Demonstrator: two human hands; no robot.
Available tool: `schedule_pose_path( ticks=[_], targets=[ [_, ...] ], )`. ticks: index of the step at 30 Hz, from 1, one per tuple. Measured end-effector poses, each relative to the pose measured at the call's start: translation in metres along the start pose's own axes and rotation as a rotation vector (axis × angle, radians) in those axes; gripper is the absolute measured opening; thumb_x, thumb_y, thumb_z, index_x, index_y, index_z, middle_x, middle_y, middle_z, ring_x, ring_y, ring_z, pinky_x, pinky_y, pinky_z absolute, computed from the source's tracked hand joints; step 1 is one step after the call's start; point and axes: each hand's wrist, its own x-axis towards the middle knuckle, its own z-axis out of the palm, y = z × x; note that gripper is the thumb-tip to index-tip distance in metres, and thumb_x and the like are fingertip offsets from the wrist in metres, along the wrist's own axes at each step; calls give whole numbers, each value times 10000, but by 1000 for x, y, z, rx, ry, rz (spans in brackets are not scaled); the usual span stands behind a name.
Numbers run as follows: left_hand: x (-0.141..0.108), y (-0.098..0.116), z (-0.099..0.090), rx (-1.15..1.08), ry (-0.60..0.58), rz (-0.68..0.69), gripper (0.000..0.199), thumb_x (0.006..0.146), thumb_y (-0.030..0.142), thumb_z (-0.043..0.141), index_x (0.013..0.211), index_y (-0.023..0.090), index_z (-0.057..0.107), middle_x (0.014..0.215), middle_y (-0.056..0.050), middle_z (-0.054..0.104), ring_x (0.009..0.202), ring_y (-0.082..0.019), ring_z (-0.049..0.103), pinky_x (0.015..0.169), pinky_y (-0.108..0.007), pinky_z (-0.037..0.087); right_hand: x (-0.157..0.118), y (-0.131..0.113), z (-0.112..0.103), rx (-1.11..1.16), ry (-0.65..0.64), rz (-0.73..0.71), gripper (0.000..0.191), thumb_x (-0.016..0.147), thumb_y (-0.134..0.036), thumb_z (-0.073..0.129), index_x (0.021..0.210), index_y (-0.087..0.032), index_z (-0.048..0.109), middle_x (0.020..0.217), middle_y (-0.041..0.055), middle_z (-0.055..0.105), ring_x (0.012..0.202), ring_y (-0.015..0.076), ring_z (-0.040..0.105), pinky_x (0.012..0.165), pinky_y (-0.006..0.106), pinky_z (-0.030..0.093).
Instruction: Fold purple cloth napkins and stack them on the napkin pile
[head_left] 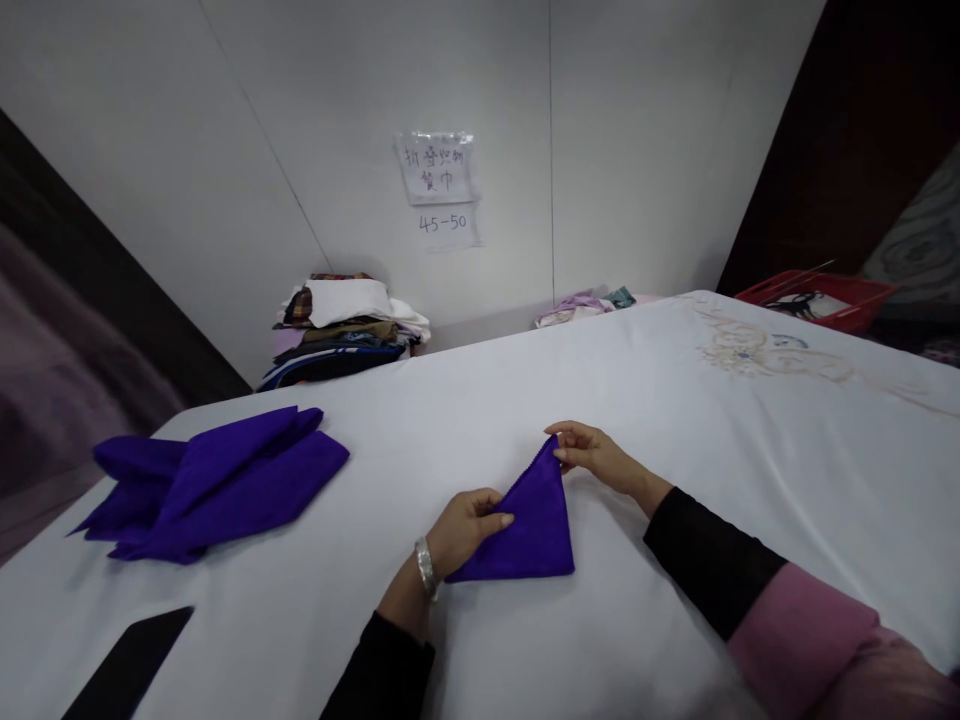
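A purple cloth napkin (pixel 532 525), folded into a triangle, lies on the white sheet (pixel 360 620) in front of me. My left hand (pixel 466 525), with a silver bracelet at the wrist, grips its slanted edge, thumb on top and fingers tucked behind. At the upper corner my right hand (pixel 589 455) pinches the cloth between thumb and fingers. A stitched hem runs along the slanted edge between both hands. Further left sits a loose, crumpled heap of purple cloth (pixel 232 480), apart from my hands.
Against the wall stands a pile of folded fabrics (pixel 349 320), with a smaller lilac pile (pixel 577 308) to its right. A red basket (pixel 855 300) is at the far right. A black flat object (pixel 131 665) lies near left. Handwritten paper signs (pixel 439 170) hang on the wall.
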Motion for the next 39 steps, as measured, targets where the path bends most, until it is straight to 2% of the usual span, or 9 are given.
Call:
schedule_pose_path(
  ticks=[3, 7, 13, 20, 25, 32, 39],
  targets=[
    [-4, 4, -7, 32, -44, -37, 286, 585, 378, 747, 699, 161, 602, 616, 53, 588, 542, -78, 495, 551, -216, 375, -1, 0, -4, -47, -59, 25, 268, 724, -317, 681, 962, -208, 620, 706, -40, 524, 657, 106, 540, 652, 292, 491],
    [-9, 5, -19, 141, -65, -93, 276, 591, 367, 737, 738, 157, 636, 644, 30, 631, 569, -108, 538, 583, -242, 407, -5, 1, -7, -160, -176, 147, 210, 732, -331, 669, 870, -180, 623, 713, -6, 596, 658, 119, 565, 616, 264, 458],
    [-11, 7, -25, 204, -96, -111, 277, 594, 346, 726, 789, 160, 663, 743, -2, 681, 649, -139, 588, 662, -274, 447, -9, 2, -7, -248, -304, 278, 177, 697, -293, 672, 819, -179, 613, 666, -35, 566, 594, 93, 496, 580, 239, 379],
    [-10, 6, -31, 274, -59, -127, 293, 588, 350, 711, 809, 164, 666, 726, -7, 677, 661, -154, 590, 653, -280, 439, -9, -3, -7, -453, -330, 296, 95, 738, -268, 575, 766, -181, 601, 641, -31, 521, 590, 103, 456, 580, 248, 356],
    [-9, 1, -36, 324, 7, -126, 271, 581, 321, 687, 801, 167, 657, 721, -2, 666, 684, -162, 594, 676, -286, 435, -12, -10, -4, -656, -333, 305, 114, 774, -266, 514, 750, -187, 592, 624, -23, 516, 555, 102, 425, 548, 241, 337],
    [-5, -5, -35, 441, 50, -82, 265, 591, 333, 651, 805, 176, 645, 700, -4, 645, 668, -170, 582, 630, -287, 424, -16, -22, 7, -1037, -257, 268, 137, 778, -311, 533, 726, -198, 592, 732, 27, 614, 619, 141, 513, 550, 252, 349],
    [-2, -8, -36, 464, 48, -70, 250, 595, 321, 642, 799, 176, 639, 688, 0, 624, 657, -162, 569, 623, -286, 420, -15, -23, 5, -1185, -227, 270, 155, 805, -304, 510, 720, -213, 602, 753, 29, 643, 637, 155, 550, 556, 256, 364]
  ],
)
